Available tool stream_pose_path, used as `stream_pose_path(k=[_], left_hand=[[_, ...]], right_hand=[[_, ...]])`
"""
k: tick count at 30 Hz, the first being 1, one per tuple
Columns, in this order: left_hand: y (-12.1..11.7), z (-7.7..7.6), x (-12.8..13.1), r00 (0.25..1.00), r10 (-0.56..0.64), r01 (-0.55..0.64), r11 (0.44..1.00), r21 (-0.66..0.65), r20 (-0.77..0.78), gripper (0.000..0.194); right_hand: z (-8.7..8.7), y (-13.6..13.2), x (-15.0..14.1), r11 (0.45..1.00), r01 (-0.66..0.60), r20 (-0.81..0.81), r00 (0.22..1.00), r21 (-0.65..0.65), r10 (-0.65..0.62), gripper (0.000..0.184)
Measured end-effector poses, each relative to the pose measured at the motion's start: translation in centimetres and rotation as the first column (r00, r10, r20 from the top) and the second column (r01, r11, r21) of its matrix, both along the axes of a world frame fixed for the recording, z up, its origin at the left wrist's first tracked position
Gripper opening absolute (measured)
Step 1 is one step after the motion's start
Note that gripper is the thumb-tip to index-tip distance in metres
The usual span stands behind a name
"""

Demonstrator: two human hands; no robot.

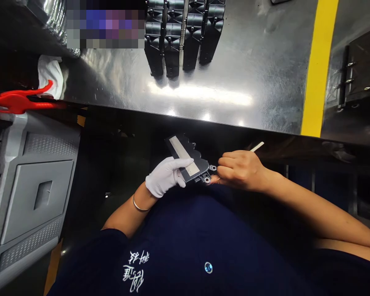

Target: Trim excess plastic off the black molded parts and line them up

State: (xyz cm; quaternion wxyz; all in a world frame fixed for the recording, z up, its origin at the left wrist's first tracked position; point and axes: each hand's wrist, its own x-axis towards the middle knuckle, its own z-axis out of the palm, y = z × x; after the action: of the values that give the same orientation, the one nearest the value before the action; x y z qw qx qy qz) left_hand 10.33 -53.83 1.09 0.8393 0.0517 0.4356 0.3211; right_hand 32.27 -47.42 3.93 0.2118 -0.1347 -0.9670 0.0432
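Note:
My left hand (164, 176), in a white glove, is closed on a black plastic part (197, 161) with a scalloped edge. A pale flat strip (181, 152) runs along its upper face, and my thumb presses on it. Two small lugs with metal-ringed holes stick out at the part's right end. Bare and curled, my right hand (241, 169) is beside those lugs, fingertips at or very near them. From behind its knuckles pokes the end of a slim cream-coloured stick (257, 146); its other end is hidden in the fist.
Ahead is a metal table (259, 78) with a yellow stripe (319, 70) and rows of similar black parts (175, 41). A grey plastic bin (37, 197) stands at left, below a red plastic piece (15, 100) and a white cloth (51, 76). A dark fixture (365, 70) lies at right.

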Motion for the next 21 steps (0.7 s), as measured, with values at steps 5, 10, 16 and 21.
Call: stream_pose_path(k=[5,10,16,21], left_hand=[[0.3,0.4,0.4,0.975,0.049,-0.017,0.989,-0.147,0.217,0.02],[0.6,0.6,0.2,0.982,-0.075,0.084,0.995,-0.048,0.172,0.031],[-0.6,0.1,0.2,0.825,0.227,0.087,0.854,0.513,-0.518,0.025],[-0.6,-0.3,-0.6,0.584,0.355,0.206,0.805,0.556,-0.73,0.024]], right_hand=[[0.0,-0.5,0.4,0.99,0.009,-0.119,0.993,-0.14,-0.026,0.031],[-0.5,-0.6,0.3,0.965,-0.004,-0.13,0.991,-0.261,-0.031,0.034],[-1.2,-0.8,-1.3,0.868,0.238,-0.277,0.882,-0.436,-0.381,0.05],[-1.7,-1.3,-2.1,0.699,0.155,-0.21,0.889,-0.698,-0.407,0.035]])
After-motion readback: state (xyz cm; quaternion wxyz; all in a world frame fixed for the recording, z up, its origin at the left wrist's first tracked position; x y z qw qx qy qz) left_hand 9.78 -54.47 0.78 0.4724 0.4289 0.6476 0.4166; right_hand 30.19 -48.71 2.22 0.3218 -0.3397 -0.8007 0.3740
